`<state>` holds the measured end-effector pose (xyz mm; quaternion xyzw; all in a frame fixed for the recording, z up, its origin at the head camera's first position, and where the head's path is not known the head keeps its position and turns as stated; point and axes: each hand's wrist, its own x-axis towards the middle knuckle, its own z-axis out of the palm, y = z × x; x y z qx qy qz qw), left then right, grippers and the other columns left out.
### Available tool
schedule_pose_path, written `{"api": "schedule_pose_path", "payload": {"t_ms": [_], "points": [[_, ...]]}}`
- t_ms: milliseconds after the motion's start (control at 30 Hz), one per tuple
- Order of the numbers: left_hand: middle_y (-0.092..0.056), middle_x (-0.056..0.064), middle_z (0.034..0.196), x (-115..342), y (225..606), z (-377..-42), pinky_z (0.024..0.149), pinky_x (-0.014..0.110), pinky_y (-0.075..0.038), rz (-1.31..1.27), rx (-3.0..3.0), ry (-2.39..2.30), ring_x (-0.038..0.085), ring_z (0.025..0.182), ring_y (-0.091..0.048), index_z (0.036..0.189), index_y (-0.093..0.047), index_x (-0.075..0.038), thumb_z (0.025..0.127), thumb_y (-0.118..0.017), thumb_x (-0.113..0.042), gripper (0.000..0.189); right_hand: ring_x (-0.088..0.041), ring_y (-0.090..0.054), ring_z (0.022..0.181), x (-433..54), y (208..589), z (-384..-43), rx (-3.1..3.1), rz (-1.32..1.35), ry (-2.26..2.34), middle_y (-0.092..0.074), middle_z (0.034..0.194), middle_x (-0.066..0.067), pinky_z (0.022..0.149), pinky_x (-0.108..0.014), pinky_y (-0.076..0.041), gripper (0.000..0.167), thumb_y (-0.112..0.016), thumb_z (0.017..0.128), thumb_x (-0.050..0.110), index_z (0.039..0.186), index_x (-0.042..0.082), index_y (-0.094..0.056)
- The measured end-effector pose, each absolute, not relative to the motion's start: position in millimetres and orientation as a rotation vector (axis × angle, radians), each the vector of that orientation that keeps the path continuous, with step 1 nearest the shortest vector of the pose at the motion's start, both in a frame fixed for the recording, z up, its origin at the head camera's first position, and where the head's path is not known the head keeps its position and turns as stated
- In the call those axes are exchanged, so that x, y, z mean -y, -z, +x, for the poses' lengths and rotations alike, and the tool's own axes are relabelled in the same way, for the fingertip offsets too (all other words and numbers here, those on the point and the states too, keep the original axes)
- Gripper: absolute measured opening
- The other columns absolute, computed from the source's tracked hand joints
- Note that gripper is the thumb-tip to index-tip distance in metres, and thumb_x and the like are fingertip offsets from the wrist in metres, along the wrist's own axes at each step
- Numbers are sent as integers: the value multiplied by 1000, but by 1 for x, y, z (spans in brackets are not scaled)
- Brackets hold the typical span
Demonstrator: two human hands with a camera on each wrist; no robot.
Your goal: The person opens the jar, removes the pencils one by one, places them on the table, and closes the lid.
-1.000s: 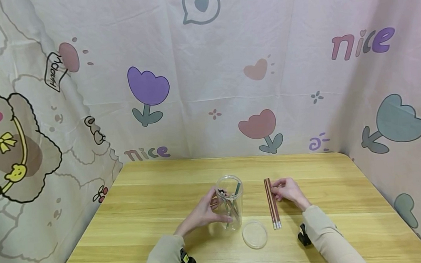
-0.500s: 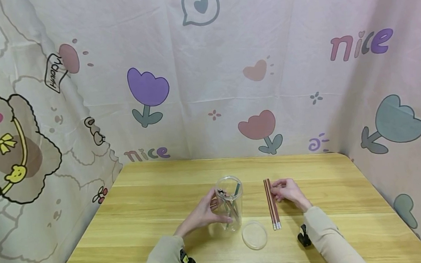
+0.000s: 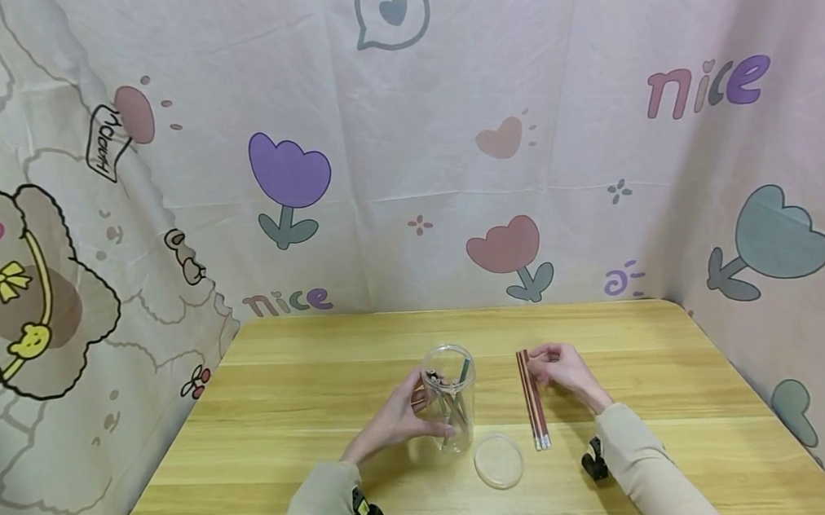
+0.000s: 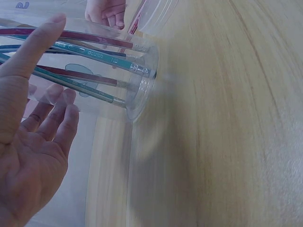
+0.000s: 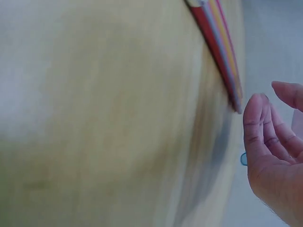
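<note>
My left hand point(image 3: 397, 417) grips a clear plastic jar point(image 3: 473, 412) that stands upright. In the left wrist view, its thumb lies across the near side of the jar and its fingers point(image 4: 66, 120) curve along the other. Inside lean several green and dark red pencils point(image 4: 90, 53), some with their metal ends at the jar's base. Flat on the table to the jar's right lies a row of reddish-brown pencils point(image 3: 532, 402). My right hand point(image 3: 562, 371) is close beside their far end; in the right wrist view, thumb and fingers stand apart with nothing between them.
A round clear lid point(image 3: 499, 461) lies on the wooden table point(image 3: 304, 365), between the jar and the loose pencils, nearer to me. A printed cloth point(image 3: 386, 129) hangs behind the table and along its sides.
My right hand has moved slightly up and to the left along the far end of the loose pencils. The left hand and the jar stay where they were.
</note>
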<state>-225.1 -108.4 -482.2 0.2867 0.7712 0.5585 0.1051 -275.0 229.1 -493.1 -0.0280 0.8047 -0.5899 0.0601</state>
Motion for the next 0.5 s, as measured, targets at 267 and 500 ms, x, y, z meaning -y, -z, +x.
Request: {"api": "schedule_pose_path", "payload": {"t_ms": [267,500], "points": [[-55,17,143,108,483,-225,118,50,-44,851,-2271,-1643,42,136,-52,145,-38,-9,74,-89,-13,87,-13,-60,66,-222,482,-273,-2510,-128,1776,-69,91,-18,61,-26,-61,38,-67,91,2,122,-16,-56],[-56,17,142,108,482,-225,118,49,-44,856,-2263,-1653,41,136,-53,144,-39,-9,74,-89,-12,86,-11,-62,66,-211,472,-272,-2526,-175,1812,-69,98,-25,63,-28,-64,40,-68,90,1,123,-17,-56]]}}
